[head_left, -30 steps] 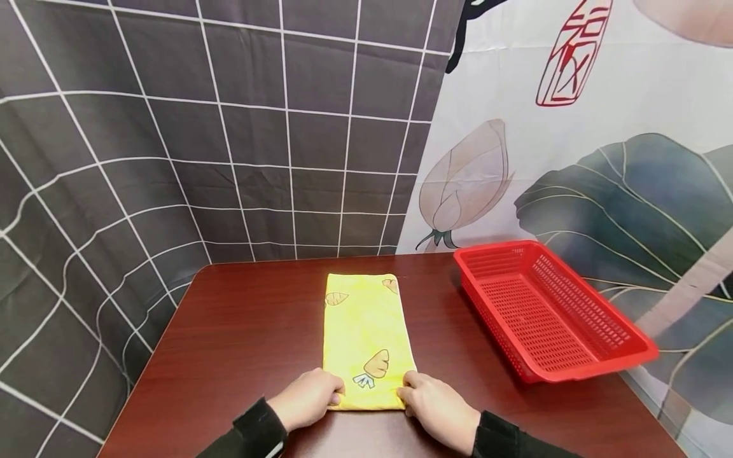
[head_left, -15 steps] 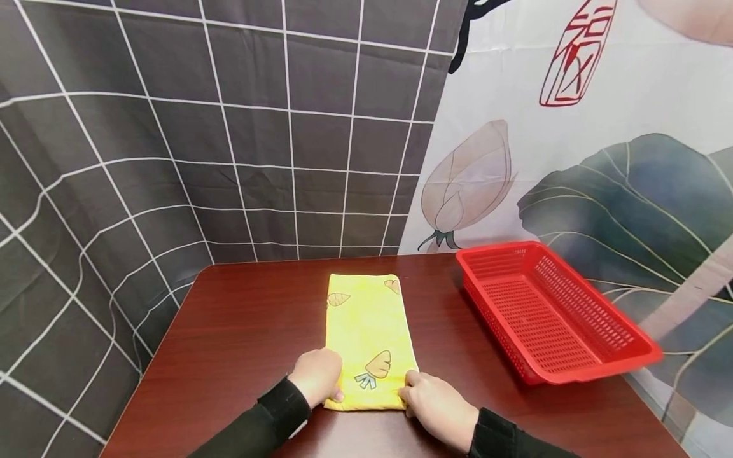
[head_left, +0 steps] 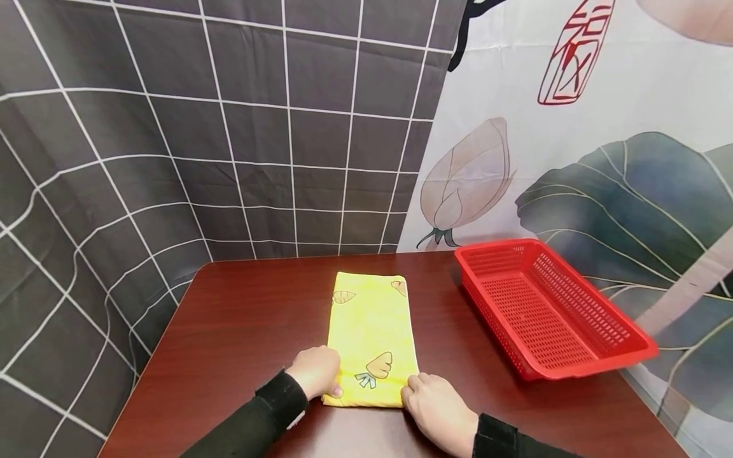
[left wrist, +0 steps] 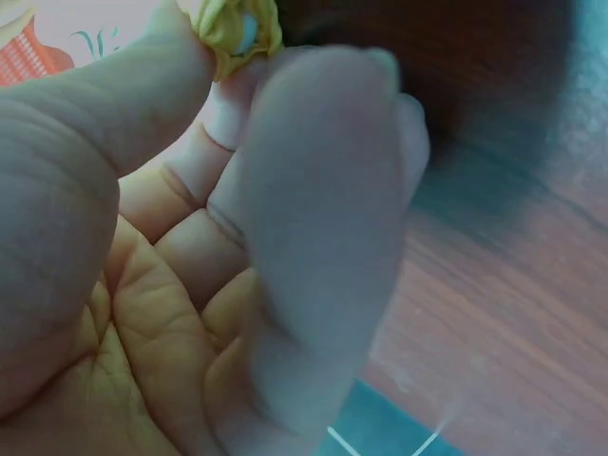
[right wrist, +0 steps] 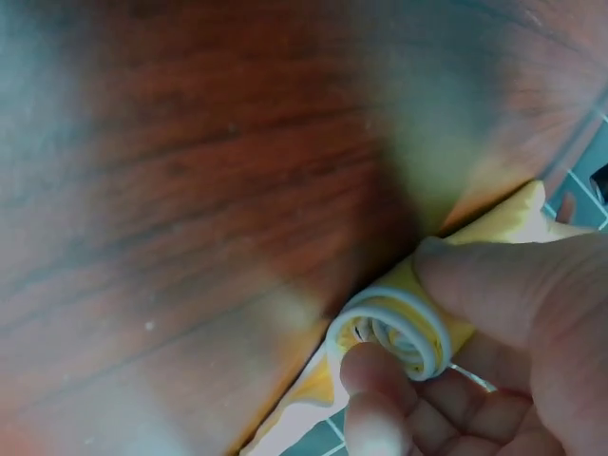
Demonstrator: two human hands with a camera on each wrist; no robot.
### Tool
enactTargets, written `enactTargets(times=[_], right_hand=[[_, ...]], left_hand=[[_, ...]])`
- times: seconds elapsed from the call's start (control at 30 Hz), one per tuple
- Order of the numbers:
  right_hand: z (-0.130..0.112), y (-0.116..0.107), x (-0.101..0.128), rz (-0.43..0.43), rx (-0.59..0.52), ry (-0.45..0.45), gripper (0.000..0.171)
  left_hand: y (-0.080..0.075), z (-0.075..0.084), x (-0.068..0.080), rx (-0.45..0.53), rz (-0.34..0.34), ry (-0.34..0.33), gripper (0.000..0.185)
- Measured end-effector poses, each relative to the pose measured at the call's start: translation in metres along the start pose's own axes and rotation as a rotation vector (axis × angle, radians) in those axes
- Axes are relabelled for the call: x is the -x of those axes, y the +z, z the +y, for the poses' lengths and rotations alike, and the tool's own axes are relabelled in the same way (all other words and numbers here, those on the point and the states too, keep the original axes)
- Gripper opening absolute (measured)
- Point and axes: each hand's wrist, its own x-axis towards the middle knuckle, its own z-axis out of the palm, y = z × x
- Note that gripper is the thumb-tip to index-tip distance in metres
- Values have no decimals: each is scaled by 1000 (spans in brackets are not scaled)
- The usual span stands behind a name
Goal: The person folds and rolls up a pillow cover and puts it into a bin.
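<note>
A folded yellow towel point(head_left: 372, 324) printed with carrots lies lengthwise on the table, its near edge thick and rounded. At its near left corner my left hand point(head_left: 315, 372) grips the edge; the left wrist view shows a bunched yellow end of the towel point(left wrist: 228, 33) between thumb and fingers. My right hand point(head_left: 438, 407) pinches the near right corner. In the right wrist view the towel's end point(right wrist: 494, 218) is rolled into a spiral with pale edges, between the thumb and fingers of my right hand point(right wrist: 532, 323). Part of the left corner is hidden behind the left hand.
A red plastic basket point(head_left: 550, 318) with perforated walls stands on the right side of the reddish-brown table point(head_left: 240, 324). A grey checked curtain point(head_left: 258, 127) hangs behind and to the left, and a white printed cloth point(head_left: 481, 83) hangs behind on the right.
My left hand has moved slightly forward and turned over the towel's left corner. The towel's far end has shifted a little to the right. My right hand stays almost where it was.
</note>
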Motion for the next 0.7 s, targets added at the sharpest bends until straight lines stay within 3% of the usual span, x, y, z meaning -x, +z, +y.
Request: enactTargets(times=[0.33,0.53,0.7], right_hand=[[10,4,-6,-34,-279,100,28],[21,-5,-15,-186,-486,173,21],[31,-9,-20,-306,-679,251,28]], left_hand=[[30,-21,-17,19,-19,-10,43],[37,-24,-17,51,18,9,42],[32,-22,-17,64,-6,-20,43]])
